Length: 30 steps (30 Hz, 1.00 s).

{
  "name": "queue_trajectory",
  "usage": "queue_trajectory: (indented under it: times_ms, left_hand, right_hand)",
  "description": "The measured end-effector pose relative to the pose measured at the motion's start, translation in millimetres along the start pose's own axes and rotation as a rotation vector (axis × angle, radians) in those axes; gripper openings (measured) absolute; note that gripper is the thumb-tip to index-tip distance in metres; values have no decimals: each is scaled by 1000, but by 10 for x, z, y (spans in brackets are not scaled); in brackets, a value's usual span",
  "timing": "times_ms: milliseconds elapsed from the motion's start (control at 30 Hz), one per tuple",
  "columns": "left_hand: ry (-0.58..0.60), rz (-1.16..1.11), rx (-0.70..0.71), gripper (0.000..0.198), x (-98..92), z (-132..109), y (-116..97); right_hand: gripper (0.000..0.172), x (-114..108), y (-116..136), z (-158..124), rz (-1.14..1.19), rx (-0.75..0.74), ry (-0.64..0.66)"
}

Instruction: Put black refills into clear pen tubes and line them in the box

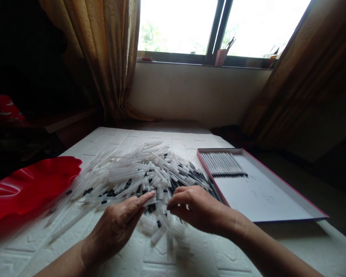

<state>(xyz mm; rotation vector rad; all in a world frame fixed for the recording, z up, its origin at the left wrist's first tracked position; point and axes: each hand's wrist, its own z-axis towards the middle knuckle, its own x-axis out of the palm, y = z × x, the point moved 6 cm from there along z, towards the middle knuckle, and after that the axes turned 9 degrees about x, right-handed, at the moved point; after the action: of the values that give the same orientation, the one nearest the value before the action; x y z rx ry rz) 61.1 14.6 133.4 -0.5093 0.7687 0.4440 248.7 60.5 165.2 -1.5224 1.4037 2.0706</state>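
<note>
A heap of pen parts (127,173) spreads over the table: translucent plastic tubes, short clear caps, small black plugs and dark thin sticks. At its near edge my left hand (118,223) is closed, thumb against forefinger. A translucent plastic piece (153,201) pokes out at those fingertips; most of it is hidden. My right hand (194,206) hovers just to the right, over the near side of the heap, fingers bent and pressed together. Whatever its fingertips hold is hidden. Beside it lies a shallow pink-edged box tray (271,196), with a row of pens (223,163) lined up at its far left.
A red wavy-edged plastic dish (31,184) sits at the left. The white brick-patterned table (173,269) reaches toward a wall below a window. Gold curtains (103,46) hang on both sides. On the sill stands a pink cup (220,57) with thin items in it.
</note>
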Motion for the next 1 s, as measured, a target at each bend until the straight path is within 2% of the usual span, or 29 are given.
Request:
queue_trajectory:
  times_ms: [167,300,467,567,667,800,900,1000]
  left_hand:
    - [-30,15,-40,38,52,-24,78]
    - [-14,22,-56,33,74,-105,94]
    - [17,59,2,31,25,-26,0]
    - [26,58,15,30,8,21,-26]
    - [51,95,30,29,37,4,-27]
    - [-21,136,67,30,38,-37,-52]
    - [13,170,36,29,46,-38,-60]
    - [98,169,-4,28,60,-36,-59]
  right_hand:
    - [6,274,180,104,-275,-88,95]
    - [11,424,135,90,-278,-113,92]
    - [10,507,50,92,-232,-66,63]
    - [8,444,4,116,-65,-29,15]
    - [7,306,-99,134,254,83,-66]
    - [6,254,-202,137,625,208,-88]
    - [12,302,-207,144,699,181,-105]
    - [12,366,-200,152,650,111,-125]
